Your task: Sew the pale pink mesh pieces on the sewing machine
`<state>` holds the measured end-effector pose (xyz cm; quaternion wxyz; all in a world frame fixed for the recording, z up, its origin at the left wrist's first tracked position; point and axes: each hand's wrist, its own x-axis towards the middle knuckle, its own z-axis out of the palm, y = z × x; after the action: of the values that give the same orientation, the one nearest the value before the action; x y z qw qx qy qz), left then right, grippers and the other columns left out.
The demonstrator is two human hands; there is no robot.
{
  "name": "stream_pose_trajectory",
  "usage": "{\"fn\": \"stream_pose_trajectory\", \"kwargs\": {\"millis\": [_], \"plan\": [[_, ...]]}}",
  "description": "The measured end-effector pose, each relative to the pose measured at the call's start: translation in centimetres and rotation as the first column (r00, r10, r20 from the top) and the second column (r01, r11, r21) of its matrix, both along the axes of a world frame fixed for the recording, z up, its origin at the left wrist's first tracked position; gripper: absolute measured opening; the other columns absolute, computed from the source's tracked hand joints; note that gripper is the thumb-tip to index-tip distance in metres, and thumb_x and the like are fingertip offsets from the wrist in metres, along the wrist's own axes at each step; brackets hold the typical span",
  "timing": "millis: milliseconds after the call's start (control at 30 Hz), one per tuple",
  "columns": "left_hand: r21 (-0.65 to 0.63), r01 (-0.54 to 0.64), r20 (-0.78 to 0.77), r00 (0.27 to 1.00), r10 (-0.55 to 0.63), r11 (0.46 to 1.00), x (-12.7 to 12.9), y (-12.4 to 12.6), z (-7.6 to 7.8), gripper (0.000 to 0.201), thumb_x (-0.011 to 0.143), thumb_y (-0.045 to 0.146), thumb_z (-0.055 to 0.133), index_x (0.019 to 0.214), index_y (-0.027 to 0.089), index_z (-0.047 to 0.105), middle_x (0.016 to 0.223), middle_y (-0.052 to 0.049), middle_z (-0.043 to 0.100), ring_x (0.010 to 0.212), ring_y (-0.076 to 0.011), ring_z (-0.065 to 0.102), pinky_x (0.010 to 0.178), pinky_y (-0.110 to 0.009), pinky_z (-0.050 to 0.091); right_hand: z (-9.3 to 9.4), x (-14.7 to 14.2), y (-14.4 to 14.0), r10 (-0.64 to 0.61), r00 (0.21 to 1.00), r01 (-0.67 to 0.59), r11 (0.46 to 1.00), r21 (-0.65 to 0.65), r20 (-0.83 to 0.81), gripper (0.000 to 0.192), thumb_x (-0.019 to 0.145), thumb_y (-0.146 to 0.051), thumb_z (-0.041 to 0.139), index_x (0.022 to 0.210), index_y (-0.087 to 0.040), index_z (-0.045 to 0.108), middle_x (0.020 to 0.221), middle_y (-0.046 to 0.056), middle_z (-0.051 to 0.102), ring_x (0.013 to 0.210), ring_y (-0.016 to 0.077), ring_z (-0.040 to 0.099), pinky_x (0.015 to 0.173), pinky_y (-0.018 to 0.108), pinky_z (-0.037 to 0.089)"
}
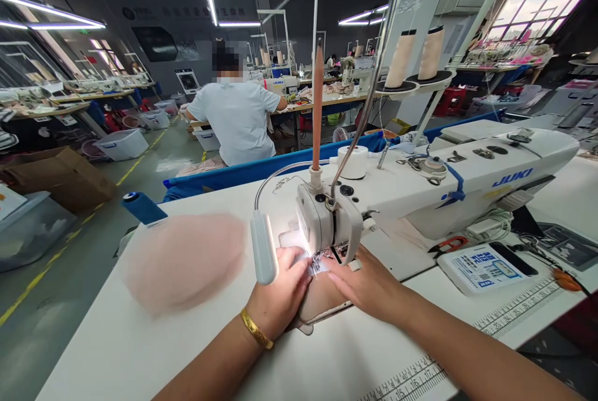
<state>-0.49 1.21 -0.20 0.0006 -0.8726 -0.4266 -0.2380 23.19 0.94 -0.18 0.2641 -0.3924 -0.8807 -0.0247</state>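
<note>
Pressing small pale fabric piece point(312, 264) flat under needle of white sewing machine point(420, 186), near front edge of surface point(140, 351): left hand point(280, 298), gold bangle point(256, 329) at wrist, fingers curled onto cloth; right hand point(367, 283) flat, fingers spread beside presser foot. Pink fabric pile point(184, 261) lies toward left edge. Risk, by judgement: fingertips sit close to needle; slip or uneven feed could prick finger, skew seam.

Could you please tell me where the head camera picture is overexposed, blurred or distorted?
In the head view, the small white lamp blows out the fabric piece under the needle between the left hand and right hand; the pink fabric pile is smeared and soft-edged; the white JUKI sewing machine and the printed ruler along the white table edge bow with wide-angle distortion; the windows glare at the upper right.
</note>
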Motion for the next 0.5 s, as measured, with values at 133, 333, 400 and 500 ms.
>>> {"fn": "stream_pose_trajectory", "kwargs": {"millis": [133, 333, 400, 500], "plan": [[-0.063, -0.103, -0.098, 0.99, 0.097, 0.993, -0.6, -0.3, 0.0, 0.041, 0.095, 0.039, 0.066, 0.131, 0.021, 0.06, 0.144, -0.015, 0.059, 0.135, -0.0361, 0.054, 0.109, -0.053, 0.049, -0.7, 0.3, -0.2, 0.05, 0.998, -0.05, 0.999, 0.008, -0.023, 0.028, 0.097, -0.013, 0.048, 0.114, -0.018, 0.07, 0.115, 0.014, 0.072, 0.102, 0.0294, 0.065, 0.083, 0.041, 0.057], [-0.251, -0.183, -0.324, 0.941, 0.096, 0.951, 0.0, -3.6, 3.9, 0.012, 0.092, 0.032, 0.064, 0.093, 0.022, 0.071, 0.102, -0.01, 0.074, 0.087, -0.0297, 0.072, 0.07, -0.039, 0.055, 0.2, -0.9, -1.1, 0.321, 0.944, -0.328, 0.94, -0.091, -0.08, 0.03, 0.1, -0.013, 0.047, 0.124, -0.018, 0.063, 0.127, 0.01, 0.07, 0.114, 0.0243, 0.064, 0.09, 0.036, 0.054], [-0.29, -0.163, -0.289, 0.954, 0.076, 0.943, -0.5, -4.0, 5.0, 0.018, 0.094, 0.026, 0.056, 0.078, 0.023, 0.065, 0.075, -0.003, 0.067, 0.065, -0.023, 0.065, 0.057, -0.033, 0.047, 0.7, -1.6, -1.6, 0.401, 0.912, -0.409, 0.907, -0.098, -0.089, 0.034, 0.099, -0.013, 0.05, 0.131, -0.019, 0.06, 0.131, 0.01, 0.069, 0.122, 0.0245, 0.06, 0.094, 0.037, 0.051], [-0.182, -0.239, -0.218, 0.956, 0.198, 0.954, -1.7, -3.1, 5.3, 0.005, 0.088, 0.025, 0.059, 0.088, 0.022, 0.063, 0.079, -0.004, 0.066, 0.07, -0.0248, 0.063, 0.061, -0.034, 0.047, 1.0, -2.1, -2.4, 0.461, 0.885, -0.465, 0.883, -0.062, -0.071, 0.034, 0.094, -0.01, 0.052, 0.126, -0.021, 0.061, 0.117, 0.007, 0.075, 0.113, 0.0224, 0.064, 0.094, 0.038, 0.049]]}}
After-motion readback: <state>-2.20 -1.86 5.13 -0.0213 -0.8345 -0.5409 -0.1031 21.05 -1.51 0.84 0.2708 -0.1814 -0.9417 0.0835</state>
